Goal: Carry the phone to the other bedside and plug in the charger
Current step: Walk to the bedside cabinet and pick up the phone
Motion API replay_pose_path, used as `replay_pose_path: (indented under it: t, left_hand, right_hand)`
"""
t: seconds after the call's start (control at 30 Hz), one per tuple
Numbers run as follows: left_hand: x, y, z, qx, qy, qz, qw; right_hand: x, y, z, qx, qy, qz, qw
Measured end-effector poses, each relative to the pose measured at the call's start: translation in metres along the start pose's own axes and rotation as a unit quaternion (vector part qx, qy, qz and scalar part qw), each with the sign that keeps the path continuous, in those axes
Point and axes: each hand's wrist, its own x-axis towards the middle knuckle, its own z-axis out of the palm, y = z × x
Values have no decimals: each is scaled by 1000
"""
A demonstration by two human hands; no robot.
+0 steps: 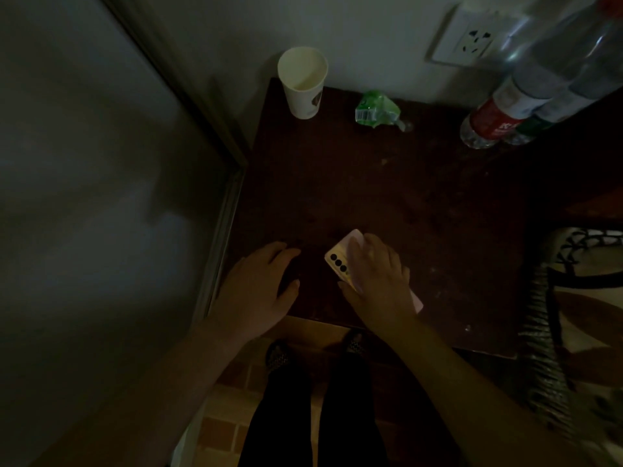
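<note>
Right hand flat over phone, left hand spread on nightstand, red bottle label unreadable

Two bare forearms, no sleeves visible up to frame edge. Left hand and right hand bare: no rings, no watch, no bands seen in dim light. Short nails, detail mostly lost to darkness. Below hands, black trousers, plain, two legs close together, no visible seams or pockets. Dark shoes at trouser hems, pale speckled or woven pattern on uppers; one toe left of trouser legs' top, other right of it, partly hidden by right forearm. Shoe make and fastening too dark to tell. Rest of body out of view.
</note>
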Motion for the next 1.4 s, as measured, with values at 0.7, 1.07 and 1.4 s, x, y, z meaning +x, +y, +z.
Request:
replay_pose_path:
  t: [0.7,1.07,1.4]
  left_hand:
    - [-54,18,-31,-18,45,-5,999]
    - [-167,109,-103,-115,201,-111,967]
    - [-307,146,-107,-146,382,-245,879]
  right_hand:
    - [-27,-12,-38,135,12,5,991]
    - [-91,-63,-167,282,-22,-137,949]
    - [-155,-145,-212,275,-74,-347,894]
